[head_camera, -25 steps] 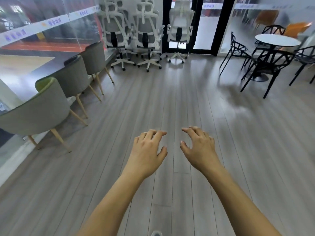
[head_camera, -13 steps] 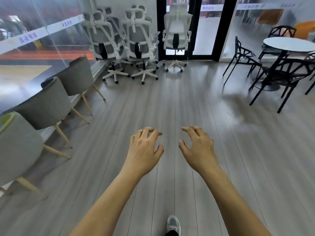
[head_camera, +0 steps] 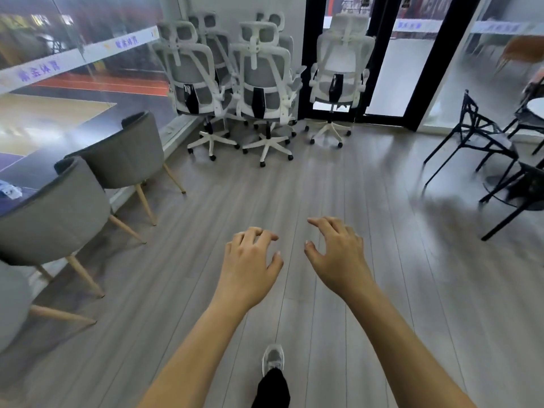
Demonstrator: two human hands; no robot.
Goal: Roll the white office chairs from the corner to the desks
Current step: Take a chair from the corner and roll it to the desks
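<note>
Several white mesh office chairs stand in the far corner with their backs to me. The left one (head_camera: 192, 81) and the middle one (head_camera: 265, 83) crowd together with more behind them, and a third (head_camera: 338, 72) stands apart by the black door frame. My left hand (head_camera: 250, 263) and my right hand (head_camera: 338, 254) hover side by side over the floor, well short of the chairs. Both have loosely curled fingers and hold nothing.
Grey upholstered chairs (head_camera: 126, 151) on wooden legs line a dark counter (head_camera: 38, 166) along the glass wall at left. Black metal chairs (head_camera: 482, 134) and a white round table (head_camera: 537, 107) stand at right. Grey plank floor (head_camera: 294, 187) stretches ahead; my shoe (head_camera: 273, 359) shows below.
I have walked toward the corner, so the white chairs are nearer and larger. Both hands stay held out in front, empty, in about the same pose.
</note>
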